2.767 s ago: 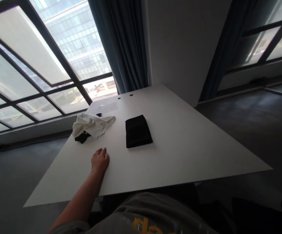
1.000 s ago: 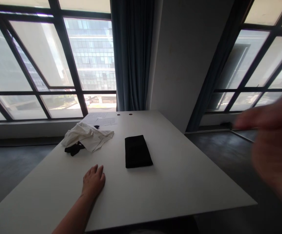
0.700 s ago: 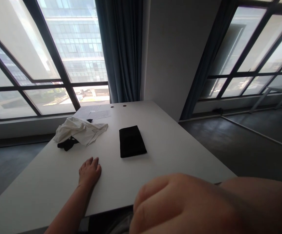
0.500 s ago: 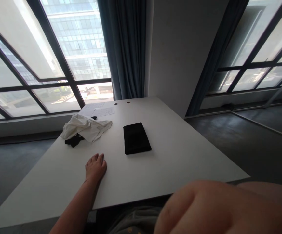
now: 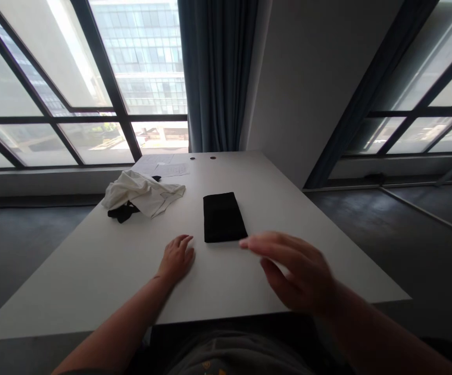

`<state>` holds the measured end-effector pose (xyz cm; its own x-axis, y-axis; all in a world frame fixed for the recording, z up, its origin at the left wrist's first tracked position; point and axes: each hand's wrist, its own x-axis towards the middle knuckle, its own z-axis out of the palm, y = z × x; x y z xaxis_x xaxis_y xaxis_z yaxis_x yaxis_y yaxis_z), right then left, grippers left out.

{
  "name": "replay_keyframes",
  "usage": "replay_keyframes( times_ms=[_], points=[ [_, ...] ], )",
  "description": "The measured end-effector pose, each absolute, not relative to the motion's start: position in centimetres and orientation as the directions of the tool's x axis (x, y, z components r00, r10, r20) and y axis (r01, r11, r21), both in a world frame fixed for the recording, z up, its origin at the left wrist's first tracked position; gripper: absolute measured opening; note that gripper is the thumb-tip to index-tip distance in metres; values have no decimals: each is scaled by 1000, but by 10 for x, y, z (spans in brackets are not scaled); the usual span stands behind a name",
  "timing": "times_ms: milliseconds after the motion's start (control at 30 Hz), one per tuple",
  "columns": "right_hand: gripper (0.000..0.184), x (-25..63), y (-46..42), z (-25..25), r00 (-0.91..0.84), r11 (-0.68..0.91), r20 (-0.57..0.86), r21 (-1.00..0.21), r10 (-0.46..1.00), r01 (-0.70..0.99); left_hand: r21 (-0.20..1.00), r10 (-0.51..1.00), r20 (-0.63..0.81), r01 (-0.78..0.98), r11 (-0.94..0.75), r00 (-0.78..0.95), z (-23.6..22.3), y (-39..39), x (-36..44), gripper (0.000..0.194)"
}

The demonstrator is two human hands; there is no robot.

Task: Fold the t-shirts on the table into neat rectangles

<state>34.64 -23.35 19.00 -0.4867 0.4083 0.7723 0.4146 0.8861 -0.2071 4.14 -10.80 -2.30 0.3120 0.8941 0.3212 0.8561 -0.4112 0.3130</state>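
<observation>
- Black item [image 5: 224, 217]: flat, four-sided, apparently folded fabric; lies on the white counter [image 5: 124, 291], slightly nearer its far edge than its near edge. It serves as the clock centre below, with 12 o'clock pointing away from the wearer.
- Left hand [image 5: 176, 258]: at 8 o'clock, just beside the item and apart from it; palm down on the counter, fingers a little bent, thumb apart from them, nothing held.
- Right hand [image 5: 302, 268]: at 4 o'clock, slightly blurred; fingers extended towards 10 o'clock, thumb and fingers apart, nothing between them. The leading fingertip meets the item's near corner in the view; whether it touches cannot be told.
- White cloth [image 5: 142, 192]: between 9 and 10 o'clock, crumpled on the counter, apart from both hands.
- Dark piece [image 5: 122, 212]: partly covered by the cloth, protruding at the cloth's 8 o'clock side. A smaller dark tip [image 5: 156, 178] shows at its 1 o'clock side.
- Papers [image 5: 171, 170]: at 10 o'clock, flat beyond the cloth, bearing faint print.
- Two holes [image 5: 192, 158]: at 11 o'clock, near the counter's far edge.
- Blue curtain [image 5: 218, 78]: at 12 o'clock, hanging beyond the counter, between window [image 5: 147, 62] and grey wall [image 5: 312, 88].
</observation>
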Motion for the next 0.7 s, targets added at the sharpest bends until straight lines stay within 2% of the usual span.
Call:
replay_keyframes(
  times_ms=[33, 100, 167, 200, 233, 300, 367, 400, 500, 567, 633, 700],
  points=[
    [47, 348, -209, 163, -371, 805, 777, -278, 509, 524, 335, 857, 356, 805, -489, 372, -23, -109, 52, 47],
    [50, 352, -165, 97, -100, 540, 700, -443, 707, 715, 353, 786, 427, 718, -600, 447, -22, -109, 78, 52],
    [53, 356, -134, 32, 117, 312, 580, -585, 806, 749, 350, 747, 481, 680, -644, 459, -19, -104, 106, 58],
    [54, 356, -125, 5, 145, 271, 538, -617, 831, 739, 349, 744, 494, 680, -644, 451, -18, -99, 120, 60],
    [54, 356, -119, -16, 126, 277, 522, -624, 844, 731, 356, 755, 490, 691, -629, 435, -16, -94, 133, 59],
    [54, 354, -114, -40, 58, 329, 533, -599, 844, 730, 397, 810, 448, 728, -559, 378, -14, -82, 154, 41],
    [55, 351, -112, -45, 17, 379, 569, -569, 822, 729, 447, 860, 402, 753, -484, 314, -13, -70, 166, 21],
    [55, 351, -110, -43, 16, 391, 585, -561, 811, 730, 475, 874, 388, 749, -461, 292, -13, -65, 170, 17],
    [54, 355, -96, -39, 74, 372, 599, -585, 798, 721, 630, 908, 379, 668, -396, 180, -15, -52, 166, 19],
    [52, 360, -82, -39, 136, 313, 559, -631, 818, 709, 772, 942, 337, 571, -279, 4, -16, -44, 153, 21],
    [41, 364, -70, -40, 128, 274, 507, -641, 852, 717, 860, 951, 259, 488, -148, -169, -17, -34, 129, 23],
    [26, 366, -61, -38, 56, 276, 482, -590, 874, 759, 885, 943, 206, 460, -66, -260, -16, -25, 97, 24]
  ],
)
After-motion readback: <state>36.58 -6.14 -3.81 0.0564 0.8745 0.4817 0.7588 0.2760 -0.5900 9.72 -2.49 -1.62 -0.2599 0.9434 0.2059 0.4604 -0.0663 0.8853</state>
